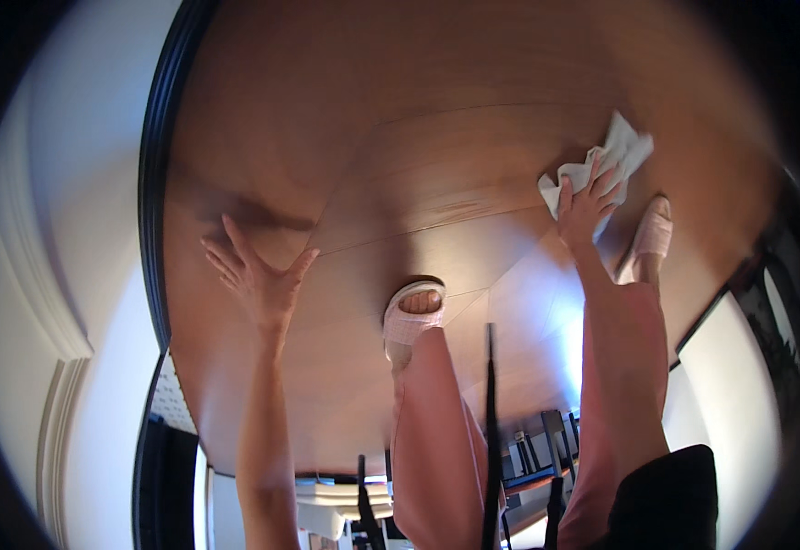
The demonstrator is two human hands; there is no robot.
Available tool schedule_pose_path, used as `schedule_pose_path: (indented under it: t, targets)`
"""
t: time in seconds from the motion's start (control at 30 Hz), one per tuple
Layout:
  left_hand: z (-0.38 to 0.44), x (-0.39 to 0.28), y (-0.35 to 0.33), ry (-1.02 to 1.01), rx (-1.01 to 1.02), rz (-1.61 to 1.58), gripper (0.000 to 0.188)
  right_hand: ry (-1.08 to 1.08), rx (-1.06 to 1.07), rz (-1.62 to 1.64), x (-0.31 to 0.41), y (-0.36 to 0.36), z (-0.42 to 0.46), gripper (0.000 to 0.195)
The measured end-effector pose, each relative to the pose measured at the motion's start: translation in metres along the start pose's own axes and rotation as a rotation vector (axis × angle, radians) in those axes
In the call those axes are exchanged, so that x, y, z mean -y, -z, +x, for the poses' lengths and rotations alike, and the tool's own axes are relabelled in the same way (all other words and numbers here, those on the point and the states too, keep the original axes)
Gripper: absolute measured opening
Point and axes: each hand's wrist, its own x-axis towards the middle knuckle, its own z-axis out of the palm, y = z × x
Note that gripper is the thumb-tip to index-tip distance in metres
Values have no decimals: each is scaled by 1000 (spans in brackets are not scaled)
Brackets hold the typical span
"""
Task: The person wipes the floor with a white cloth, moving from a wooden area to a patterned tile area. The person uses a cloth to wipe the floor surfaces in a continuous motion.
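Note:
My right hand (pixel 587 206) lies over a crumpled white cloth (pixel 616 155) on the brown wood floor (pixel 441 165), with its fingers spread across the cloth. The far end of the cloth looks blurred. On the other side, my left hand (pixel 259 282) is held out with thumb and fingers apart and nothing in it. A dark shadow falls on the floor just beyond its fingers. My feet are in pale pink checked open-toe slippers, one slipper (pixel 413 313) between my hands and the other slipper (pixel 649 234) right beside the cloth.
A black baseboard (pixel 154 172) runs along the white wall at left, with a moulded white door frame (pixel 63 412) nearby. Dark straps (pixel 490 426) hang before my pink trousers (pixel 434 440). Behind me stand dark furniture (pixel 544 447) and a pale cushioned seat (pixel 331 502). Bright light reflects off the floor.

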Motion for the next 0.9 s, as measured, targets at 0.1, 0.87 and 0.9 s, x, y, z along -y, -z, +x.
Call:
schedule_pose_path:
  t: [0.1, 0.87, 0.9]
  targets:
    - [11, -32, -7, 78, 157, 176, 147, -333, 48, 123, 19, 2, 2, 78]
    - [74, 77, -7, -436, -83, 589, 129, -64, -341, 372, -189, -8, 55, 69]
    - [69, 67, -15, -489, -119, 619, 123, -292, -299, 269, -238, -22, 12, 70]
